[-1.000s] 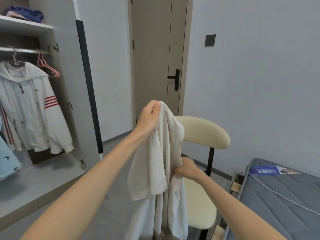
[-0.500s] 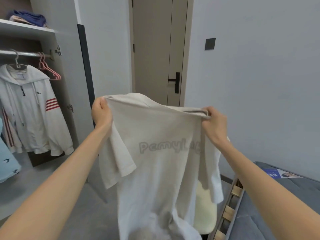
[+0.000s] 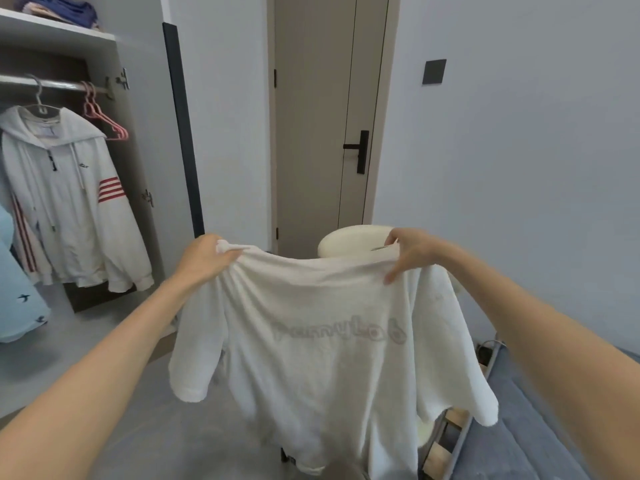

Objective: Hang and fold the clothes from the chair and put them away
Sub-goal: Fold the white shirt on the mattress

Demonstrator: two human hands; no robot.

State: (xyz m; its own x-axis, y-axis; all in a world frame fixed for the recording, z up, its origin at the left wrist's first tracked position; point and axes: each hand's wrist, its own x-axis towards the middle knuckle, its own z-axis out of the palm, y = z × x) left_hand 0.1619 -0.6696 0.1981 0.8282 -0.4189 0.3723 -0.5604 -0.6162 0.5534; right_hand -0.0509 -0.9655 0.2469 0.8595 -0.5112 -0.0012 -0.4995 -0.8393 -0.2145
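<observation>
in the open wardrobe at far left, a pale blue garment (image 3: 17, 299) and a white hooded jacket (image 3: 69, 209) with red stripes hung from the rail (image 3: 59, 84), with spare pink hangers (image 3: 104, 119) beside them and folded clothes on the shelf (image 3: 52, 27) above. in mid-frame a person held up a white t-shirt (image 3: 329, 341) by its 2 shoulders. it was spread wide in front of the cream chair (image 3: 349, 242) and hung down towards the floor. the left hand (image 3: 204, 259) had its fingers curled tight round a bunched shoulder seam. faint grey lettering ran across the cloth, too blurred to read. behind it stood a closed door (image 3: 322, 116). the right hand (image 3: 408, 252) pinched the other shoulder near the collar, thumb behind and fingers pressed together over the front. whether the hem touched the chair seat could not be told. at far right lay the corner of a grey mattress (image 3: 519, 427).

the step in hand looked to be opening out and squaring up 1 shirt taken from the chair. the next move would likely call for 1 hand to let go and fetch a pink hanger while the other bore the shirt by its collar. otherwise the shirt would need laying flat on the mattress to fold, its shoulders level so the cloth did not twist.
</observation>
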